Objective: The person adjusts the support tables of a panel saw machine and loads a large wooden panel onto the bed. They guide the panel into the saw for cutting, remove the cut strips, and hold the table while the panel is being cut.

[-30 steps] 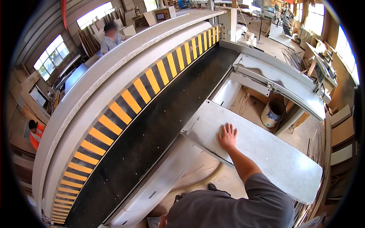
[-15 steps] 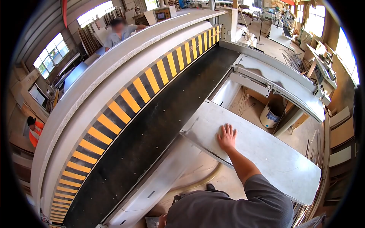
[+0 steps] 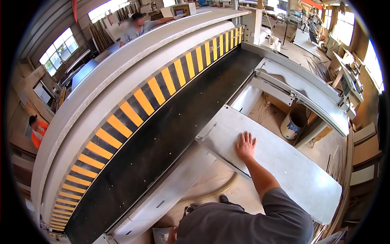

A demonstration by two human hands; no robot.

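Note:
My right hand (image 3: 245,145) lies flat on a grey metal table panel (image 3: 294,173), fingers spread, with nothing held. The panel juts out from the long black bed (image 3: 162,142) of a large machine. Low at the bottom edge, beside my body, a small part of my left hand (image 3: 172,235) shows; its fingers are hidden. A grey flat piece (image 3: 160,235) is close to that hand.
A yellow-and-black striped guard (image 3: 155,90) runs along the machine's beam (image 3: 122,67). Behind it stands a person in grey (image 3: 138,29); another in orange (image 3: 38,132) is at far left. A bucket (image 3: 291,125) sits on the floor between the table panels.
The view has shifted slightly. The person behind the beam has turned and stretched an arm further toward the right. My right hand rests on the same part of the panel.

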